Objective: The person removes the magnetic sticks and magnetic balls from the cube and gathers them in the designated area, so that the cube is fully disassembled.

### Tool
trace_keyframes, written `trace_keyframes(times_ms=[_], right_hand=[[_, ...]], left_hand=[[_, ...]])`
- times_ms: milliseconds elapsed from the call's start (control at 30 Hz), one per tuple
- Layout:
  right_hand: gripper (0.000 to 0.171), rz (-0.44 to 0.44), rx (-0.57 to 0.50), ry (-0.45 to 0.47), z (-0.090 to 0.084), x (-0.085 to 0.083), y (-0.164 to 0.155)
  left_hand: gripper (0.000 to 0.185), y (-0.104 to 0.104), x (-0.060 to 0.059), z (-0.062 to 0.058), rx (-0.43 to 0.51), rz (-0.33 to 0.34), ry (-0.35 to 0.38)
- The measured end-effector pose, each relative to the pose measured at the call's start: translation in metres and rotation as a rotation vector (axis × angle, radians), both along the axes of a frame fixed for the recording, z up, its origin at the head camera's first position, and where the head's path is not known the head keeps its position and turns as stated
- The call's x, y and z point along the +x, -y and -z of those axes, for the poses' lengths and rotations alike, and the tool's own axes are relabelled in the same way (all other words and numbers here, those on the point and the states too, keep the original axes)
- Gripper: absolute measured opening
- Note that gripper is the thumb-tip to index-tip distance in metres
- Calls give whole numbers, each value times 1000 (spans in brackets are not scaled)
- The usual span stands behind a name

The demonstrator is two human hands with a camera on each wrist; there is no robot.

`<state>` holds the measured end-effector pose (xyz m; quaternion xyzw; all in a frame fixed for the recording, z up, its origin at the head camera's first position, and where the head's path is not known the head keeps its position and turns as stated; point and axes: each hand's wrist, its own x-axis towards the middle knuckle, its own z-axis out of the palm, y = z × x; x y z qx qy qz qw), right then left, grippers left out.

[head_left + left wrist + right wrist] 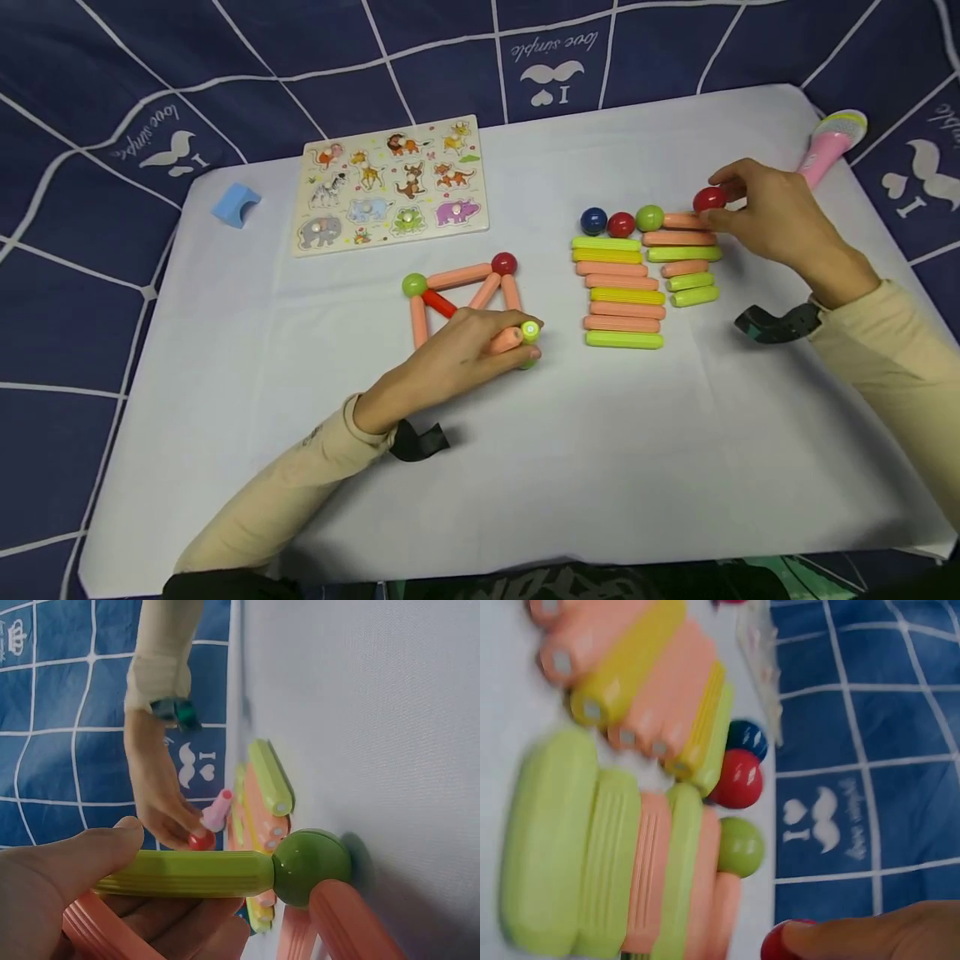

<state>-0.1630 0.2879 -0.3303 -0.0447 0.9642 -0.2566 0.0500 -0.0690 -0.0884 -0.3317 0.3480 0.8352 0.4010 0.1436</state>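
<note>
My left hand (450,354) grips a lime-green magnetic rod (195,872), which stands upright with one end on a green ball (309,866). A salmon-pink rod (112,930) slants through the same hand. Just beyond lies a flat figure of pink rods (459,276), a red rod (439,302), a green ball (415,285) and a red ball (504,263); the hand hides its near part. Over at the right, my right hand (776,221) pinches another red ball (708,199) between thumb and fingers, beside the end of a pink rod (681,221).
Right of the middle, lime, yellow and pink rods (626,310) lie in two columns. Behind them sit a dark blue ball (593,221), a red ball (621,225) and a green ball (649,218). An animal puzzle board (390,223), a blue arch block (235,205) and a pink toy microphone (825,154) lie farther out.
</note>
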Motion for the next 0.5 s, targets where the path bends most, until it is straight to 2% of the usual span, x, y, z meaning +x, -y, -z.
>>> trace_keyframes(times_ms=[133,233,400,500], right_hand=[[50,-2,-16,56,12,-23,5],[48,-27,0,84,19,-33,9],[51,-34,30,153,26,-40,9],[54,-12,15,110,23,-37,11]], left_hand=[[17,2,3,4,0,-14,49],[21,5,5,6,-23,-35,62],[37,18,7,1,-78,-62,60],[49,33,8,-8,-149,-84,49]])
